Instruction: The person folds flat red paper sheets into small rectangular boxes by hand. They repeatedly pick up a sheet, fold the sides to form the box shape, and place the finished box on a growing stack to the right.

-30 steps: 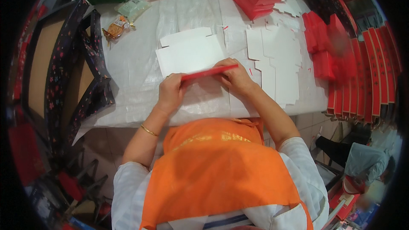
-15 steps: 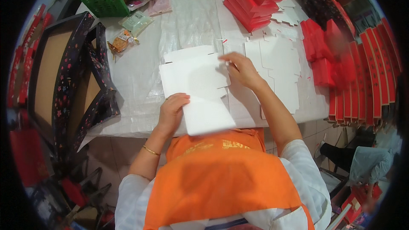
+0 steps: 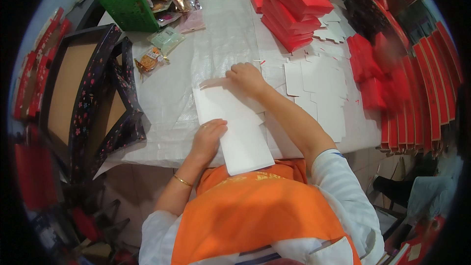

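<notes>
A white cardboard box blank point(image 3: 245, 142) lies on the table right in front of me, its near end overhanging the edge against my orange apron. My left hand point(image 3: 210, 135) is closed on the blank's left side, fingertips on top. At the far end, my right hand point(image 3: 247, 77) has its fingers curled over a raised flap point(image 3: 216, 83). The flap stands partly up, and its right part is hidden behind that hand. To the right lie more flat white cardboard blanks point(image 3: 321, 78), overlapping one another.
A stack of red boxes point(image 3: 297, 5) stands at the far right, with more red boxes point(image 3: 365, 68) beyond the blanks. Black floral box parts point(image 3: 78, 103) stand at left. A green basket point(image 3: 122, 2) of snack packets is far left; loose packets point(image 3: 149, 60) lie near it.
My right hand has moved left from the blank's right side to its far end. The right side panel is now folded in, the blank looks narrower, and the far flap is raised.
</notes>
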Demonstrator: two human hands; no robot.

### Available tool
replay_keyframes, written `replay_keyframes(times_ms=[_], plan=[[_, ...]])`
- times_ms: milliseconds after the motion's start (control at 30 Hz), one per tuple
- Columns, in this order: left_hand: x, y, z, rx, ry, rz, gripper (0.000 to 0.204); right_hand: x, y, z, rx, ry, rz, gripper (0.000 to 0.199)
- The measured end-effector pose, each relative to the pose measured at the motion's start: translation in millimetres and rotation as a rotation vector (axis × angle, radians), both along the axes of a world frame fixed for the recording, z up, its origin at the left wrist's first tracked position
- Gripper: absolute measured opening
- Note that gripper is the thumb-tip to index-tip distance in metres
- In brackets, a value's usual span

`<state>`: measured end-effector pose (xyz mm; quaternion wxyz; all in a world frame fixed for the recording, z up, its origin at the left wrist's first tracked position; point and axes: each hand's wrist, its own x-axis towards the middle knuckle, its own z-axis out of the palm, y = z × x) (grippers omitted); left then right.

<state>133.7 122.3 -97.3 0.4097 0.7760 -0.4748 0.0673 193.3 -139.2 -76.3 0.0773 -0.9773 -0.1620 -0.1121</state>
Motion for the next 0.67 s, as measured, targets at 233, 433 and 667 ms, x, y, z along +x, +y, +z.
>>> replay_keyframes(times_ms=[233, 433, 667], plan=[[-0.1, 6.4, -5.8, 0.031, -0.003, -0.027, 0.021, -31.6, 16.6, -18.4, 0.061, 0.022, 0.002, 0.02], [16.0, -7.0, -34.1, -0.239, 0.006, -0.076, 0.029, -16.6, -12.4, -30.2, 0.284, 0.17, -0.211, 0.017], [65.2, -36.4, -25.7, -0.406, 0.002, 0.241, 0.05, -32.9, -49.0, 39.2, 0.575, 0.164, -0.437, 0.022]])
